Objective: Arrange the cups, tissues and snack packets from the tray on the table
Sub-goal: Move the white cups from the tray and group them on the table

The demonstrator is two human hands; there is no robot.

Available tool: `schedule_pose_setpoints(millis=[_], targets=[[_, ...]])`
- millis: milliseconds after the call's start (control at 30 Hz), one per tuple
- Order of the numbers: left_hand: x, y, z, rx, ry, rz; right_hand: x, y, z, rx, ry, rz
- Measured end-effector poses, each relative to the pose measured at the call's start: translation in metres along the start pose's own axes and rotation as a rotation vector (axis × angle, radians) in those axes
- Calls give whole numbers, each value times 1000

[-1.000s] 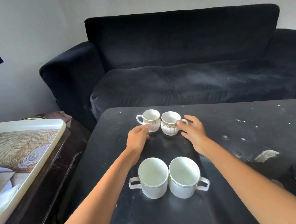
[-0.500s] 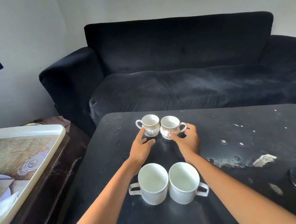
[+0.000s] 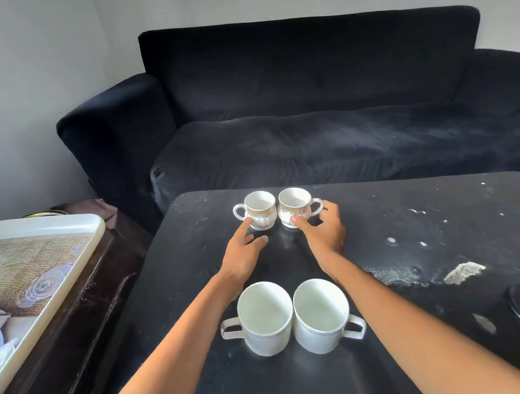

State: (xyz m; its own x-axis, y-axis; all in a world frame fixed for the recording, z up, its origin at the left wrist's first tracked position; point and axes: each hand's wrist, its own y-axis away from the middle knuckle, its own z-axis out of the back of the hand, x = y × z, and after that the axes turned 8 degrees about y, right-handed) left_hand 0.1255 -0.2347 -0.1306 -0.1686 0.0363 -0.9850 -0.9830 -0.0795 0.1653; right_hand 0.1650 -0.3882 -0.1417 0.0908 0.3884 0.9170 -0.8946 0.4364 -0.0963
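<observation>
- Two small patterned cups stand side by side at the far middle of the black table (image 3: 410, 279). They nearly touch, and their handles point outward.
- My left hand (image 3: 244, 252) lies just in front of the left patterned cup (image 3: 260, 209). Its fingers are straight and spread, and one fingertip touches the cup's near wall.
- My right hand (image 3: 323, 231) curls around the right patterned cup (image 3: 294, 207). The thumb presses its near side, and the fingers reach behind toward the handle.
- Both cups lie directly ahead of the fingers, away from me, so I judge each hand equally near its own cup.
- Two larger plain white cups stand close to me, the left white cup (image 3: 264, 317) against the right white cup (image 3: 320, 313).
- The tray (image 3: 81, 235) sits well apart on my left, holding what looks like white tissue (image 3: 0, 352) at its near end. I judge that comes next, with my left hand nearer.
</observation>
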Motion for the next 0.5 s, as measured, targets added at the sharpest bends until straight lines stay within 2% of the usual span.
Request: schedule_pose_setpoints(millis=[500], targets=[[-6,4,7,67,-28,-56,1,-4,1,43,45,-11]])
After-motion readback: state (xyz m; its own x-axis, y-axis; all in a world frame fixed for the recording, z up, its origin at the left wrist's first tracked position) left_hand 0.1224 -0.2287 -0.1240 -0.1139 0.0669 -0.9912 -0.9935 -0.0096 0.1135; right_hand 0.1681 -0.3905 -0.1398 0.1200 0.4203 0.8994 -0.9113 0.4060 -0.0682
